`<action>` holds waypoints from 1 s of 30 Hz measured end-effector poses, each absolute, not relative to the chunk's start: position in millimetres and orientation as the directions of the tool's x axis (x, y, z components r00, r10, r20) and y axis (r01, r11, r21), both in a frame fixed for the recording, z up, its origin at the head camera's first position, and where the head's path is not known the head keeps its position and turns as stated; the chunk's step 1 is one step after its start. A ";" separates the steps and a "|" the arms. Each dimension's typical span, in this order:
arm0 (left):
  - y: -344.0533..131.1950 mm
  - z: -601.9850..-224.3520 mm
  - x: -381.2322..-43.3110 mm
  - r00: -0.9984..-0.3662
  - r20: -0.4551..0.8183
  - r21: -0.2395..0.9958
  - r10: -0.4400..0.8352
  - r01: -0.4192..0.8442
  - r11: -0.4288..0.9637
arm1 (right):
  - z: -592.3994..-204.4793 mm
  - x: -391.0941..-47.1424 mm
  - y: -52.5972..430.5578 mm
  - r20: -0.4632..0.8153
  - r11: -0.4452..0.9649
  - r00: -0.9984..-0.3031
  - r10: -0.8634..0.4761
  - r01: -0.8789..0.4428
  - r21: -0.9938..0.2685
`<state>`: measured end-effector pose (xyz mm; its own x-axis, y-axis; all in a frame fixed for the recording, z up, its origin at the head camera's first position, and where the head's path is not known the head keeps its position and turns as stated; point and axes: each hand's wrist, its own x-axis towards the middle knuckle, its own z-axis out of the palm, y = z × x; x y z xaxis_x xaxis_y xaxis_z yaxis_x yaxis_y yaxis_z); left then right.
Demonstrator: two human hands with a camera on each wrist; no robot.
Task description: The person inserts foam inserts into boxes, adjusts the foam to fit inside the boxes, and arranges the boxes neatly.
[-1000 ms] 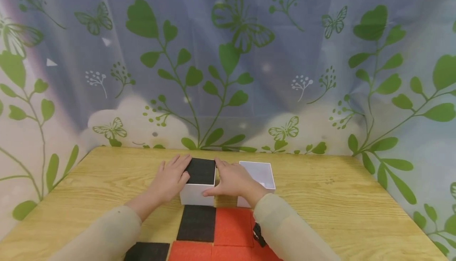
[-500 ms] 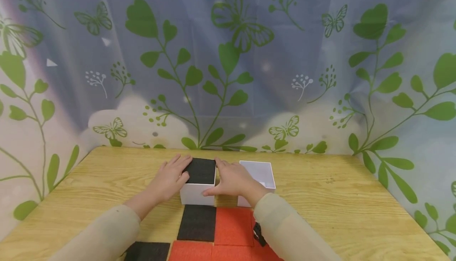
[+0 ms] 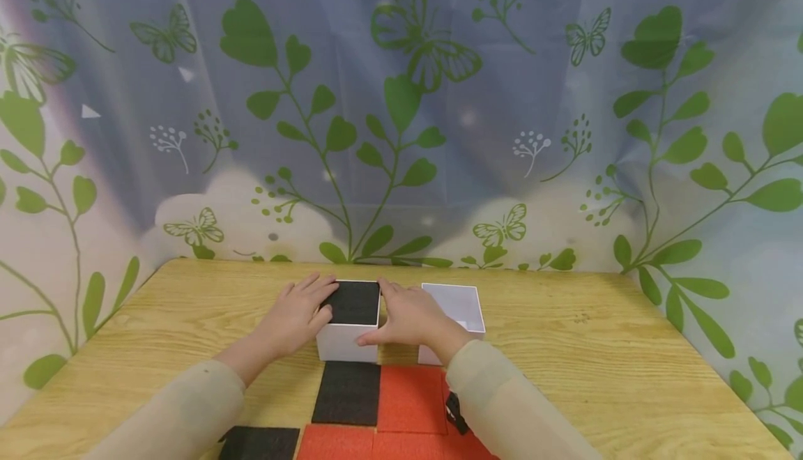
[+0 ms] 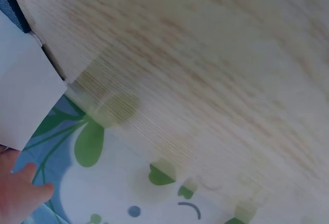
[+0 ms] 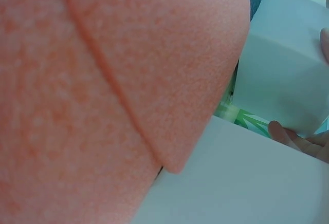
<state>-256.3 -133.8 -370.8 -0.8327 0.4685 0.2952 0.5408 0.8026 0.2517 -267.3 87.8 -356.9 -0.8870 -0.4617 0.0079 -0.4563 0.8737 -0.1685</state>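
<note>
A white square box (image 3: 347,343) stands at mid table, with a black felt square (image 3: 353,303) lying across its top inside the rim. My left hand (image 3: 295,317) rests over the box's left edge, fingertips and thumb touching the felt. My right hand (image 3: 410,317) grips the box's right side, thumb on the front face and index finger at the back corner. In the right wrist view, fingers (image 5: 288,135) lie on both sides of the white box (image 5: 282,75). The left wrist view shows the box (image 4: 28,85) with several fingertips (image 4: 23,188) below it.
A second white box (image 3: 454,307) stands to the right, partly behind my right wrist. In front lie a black felt square (image 3: 347,394), red felt squares (image 3: 410,399) and another black square (image 3: 262,442). A small black item (image 3: 455,411) sits by my right sleeve. A patterned curtain (image 3: 401,167) hangs behind.
The black felt's far edge has sunk slightly, so the box's white back rim now shows. My left hand has shifted very little; my right hand keeps its place.
</note>
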 end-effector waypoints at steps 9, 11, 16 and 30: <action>-145.6 -368.6 -253.9 -0.805 0.302 0.324 0.510 0.590 0.740 | -353.0 -266.1 88.6 0.028 0.869 -0.886 -0.463 -0.460 -0.182; -148.8 -367.8 -252.1 -0.800 0.308 0.343 0.515 0.598 0.724 | -353.1 -265.8 89.0 0.032 0.869 -0.887 -0.460 -0.457 -0.188; -155.9 -369.7 -247.2 -0.808 0.294 0.382 0.511 0.589 0.712 | -358.9 -265.7 88.6 0.029 0.865 -0.884 -0.466 -0.463 -0.193; -147.4 -365.9 -244.1 -0.848 0.261 0.228 0.460 0.518 0.825 | -358.1 -266.1 87.7 0.030 0.870 -0.889 -0.457 -0.453 -0.194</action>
